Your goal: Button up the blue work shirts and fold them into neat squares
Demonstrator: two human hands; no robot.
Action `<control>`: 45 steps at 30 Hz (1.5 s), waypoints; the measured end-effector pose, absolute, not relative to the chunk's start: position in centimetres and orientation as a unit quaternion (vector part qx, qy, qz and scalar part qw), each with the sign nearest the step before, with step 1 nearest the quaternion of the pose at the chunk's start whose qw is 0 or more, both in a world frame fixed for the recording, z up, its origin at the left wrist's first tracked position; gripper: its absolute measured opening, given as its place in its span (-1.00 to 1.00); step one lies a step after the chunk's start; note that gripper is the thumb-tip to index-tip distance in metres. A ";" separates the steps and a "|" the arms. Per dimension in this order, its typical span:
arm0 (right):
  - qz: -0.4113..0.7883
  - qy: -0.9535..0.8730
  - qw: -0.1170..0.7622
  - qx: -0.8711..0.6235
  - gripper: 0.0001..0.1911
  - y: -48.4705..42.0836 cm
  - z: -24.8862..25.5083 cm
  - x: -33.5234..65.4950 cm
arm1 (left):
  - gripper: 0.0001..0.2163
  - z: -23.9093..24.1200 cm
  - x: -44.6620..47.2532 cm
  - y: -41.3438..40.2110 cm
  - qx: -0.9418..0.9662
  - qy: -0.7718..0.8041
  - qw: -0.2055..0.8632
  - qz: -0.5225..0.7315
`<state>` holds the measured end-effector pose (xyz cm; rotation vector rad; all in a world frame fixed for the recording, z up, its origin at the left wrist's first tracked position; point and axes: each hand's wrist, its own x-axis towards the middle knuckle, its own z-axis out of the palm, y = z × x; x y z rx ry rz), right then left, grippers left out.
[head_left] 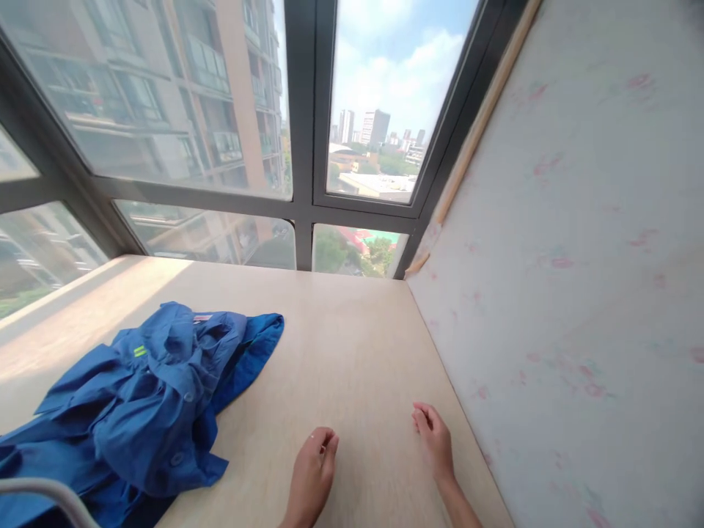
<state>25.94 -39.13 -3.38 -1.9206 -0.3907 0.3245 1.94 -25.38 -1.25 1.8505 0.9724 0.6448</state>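
A crumpled blue button-up shirt (159, 381) lies on the left of a pale wooden surface (352, 352). It has a small yellow-green mark and a white label near its collar. To the right of the shirt, and apart from it, my left hand (313, 469) hovers over or rests on the wood with its fingers curled in. My right hand (435, 444) is near the wall, its fingers also loosely closed. Nothing shows in either hand. Whether the hands touch the surface, I cannot tell.
Dark-framed windows (303, 147) rise at the back, with buildings outside. A wall (577, 293) with faded pink flowers bounds the right side. At the lower left a curved grey tube (49, 488) crosses in front of the shirt. Sunlight falls on the far left.
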 end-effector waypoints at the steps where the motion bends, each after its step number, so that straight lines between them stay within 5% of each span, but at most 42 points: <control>1: 0.119 -0.180 0.532 -0.819 -0.56 -39.1 -3.8 25.9 | -0.67 -1.9 2.2 -25.4 0.752 0.405 0.445 0.268; 10: 0.081 -0.271 0.504 -0.816 -0.61 -36.0 -4.3 25.8 | -0.75 -4.3 3.8 -25.3 0.797 0.418 0.306 0.310; 28: 0.161 -0.252 0.578 -0.759 -0.48 -36.6 -3.7 25.8 | -0.70 -2.8 3.8 -25.7 0.793 0.441 0.332 0.258; 45: 0.116 -0.323 0.494 -0.799 -0.53 -36.2 -3.7 22.9 | -0.75 -2.9 3.5 -25.6 0.802 0.423 0.322 0.272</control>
